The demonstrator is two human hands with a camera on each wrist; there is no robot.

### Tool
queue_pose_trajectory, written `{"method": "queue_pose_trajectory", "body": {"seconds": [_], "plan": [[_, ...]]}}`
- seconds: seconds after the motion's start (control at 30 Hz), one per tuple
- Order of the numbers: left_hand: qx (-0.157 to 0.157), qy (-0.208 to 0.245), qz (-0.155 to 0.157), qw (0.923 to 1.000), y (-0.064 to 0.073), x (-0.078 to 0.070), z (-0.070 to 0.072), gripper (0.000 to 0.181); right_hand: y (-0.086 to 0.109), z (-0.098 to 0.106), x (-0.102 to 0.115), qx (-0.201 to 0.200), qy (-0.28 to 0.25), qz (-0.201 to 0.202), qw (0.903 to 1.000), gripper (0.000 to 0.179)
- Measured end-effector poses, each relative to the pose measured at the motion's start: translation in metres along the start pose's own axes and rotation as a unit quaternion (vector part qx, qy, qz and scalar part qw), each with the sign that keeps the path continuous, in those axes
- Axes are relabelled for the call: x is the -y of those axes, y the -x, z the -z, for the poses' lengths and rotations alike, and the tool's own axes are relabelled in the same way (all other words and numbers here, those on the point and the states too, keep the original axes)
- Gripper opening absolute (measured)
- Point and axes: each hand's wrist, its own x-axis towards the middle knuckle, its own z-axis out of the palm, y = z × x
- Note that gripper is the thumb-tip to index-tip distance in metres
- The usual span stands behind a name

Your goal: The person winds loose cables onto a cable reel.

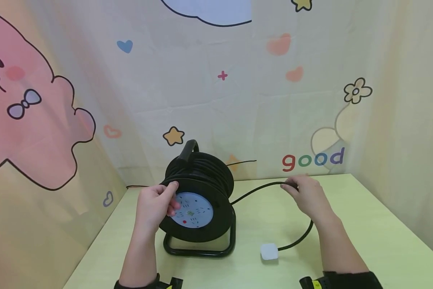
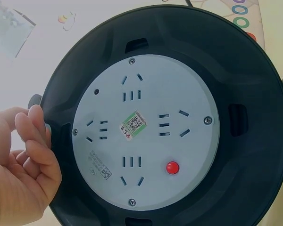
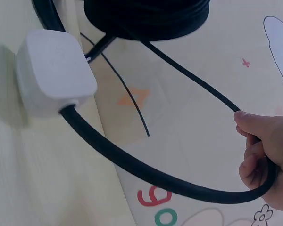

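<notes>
A black cable reel (image 1: 198, 192) with a light-blue socket panel (image 2: 146, 132) stands on a tubular frame, black cable wound on its drum. My left hand (image 1: 157, 204) grips the reel at the left of its front disc, fingers curled at the edge; a small black knob (image 2: 34, 100) shows just above these fingers. From the drum a length of black cable (image 1: 256, 188) runs right to my right hand (image 1: 308, 196), which pinches it between thumb and curled fingers. Beyond that hand the cable bends down to a white plug (image 1: 269, 252) at the table's front.
The pale green table (image 1: 364, 224) meets a printed curtain (image 1: 216, 104) at the back. A thin dark line (image 1: 242, 162) shows behind the reel. The reel's carrying handle (image 1: 188, 150) rises at its top.
</notes>
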Motion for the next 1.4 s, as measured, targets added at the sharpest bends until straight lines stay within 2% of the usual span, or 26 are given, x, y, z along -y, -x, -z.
{"method": "queue_pose_trajectory", "body": {"seconds": [0.33, 0.73, 0.9, 1.07, 1.23, 1.4], "plan": [[0.003, 0.002, -0.006, 1.0000, 0.000, 0.000, 0.000, 0.055, 0.011, 0.024, -0.037, -0.046, 0.030, -0.009, 0.9985, 0.012], [-0.002, 0.003, -0.005, 1.0000, 0.001, 0.000, -0.001, 0.054, 0.015, 0.024, -0.040, -0.051, 0.020, -0.009, 0.9985, 0.014], [-0.011, -0.001, -0.030, 0.9995, 0.002, -0.001, -0.007, 0.057, 0.015, 0.022, -0.036, -0.052, 0.019, 0.003, 0.9984, 0.014], [-0.004, 0.006, -0.054, 0.9985, 0.005, -0.003, -0.014, 0.058, 0.012, 0.017, -0.030, -0.072, 0.012, 0.035, 0.9967, 0.010], [0.009, -0.022, -0.087, 0.9960, 0.010, -0.008, -0.022, 0.054, 0.009, 0.012, -0.021, -0.084, 0.000, 0.076, 0.9935, 0.006], [0.023, -0.044, -0.113, 0.9924, 0.015, -0.012, -0.031, 0.051, 0.007, 0.005, -0.013, -0.076, -0.016, 0.096, 0.9924, 0.005]]}}
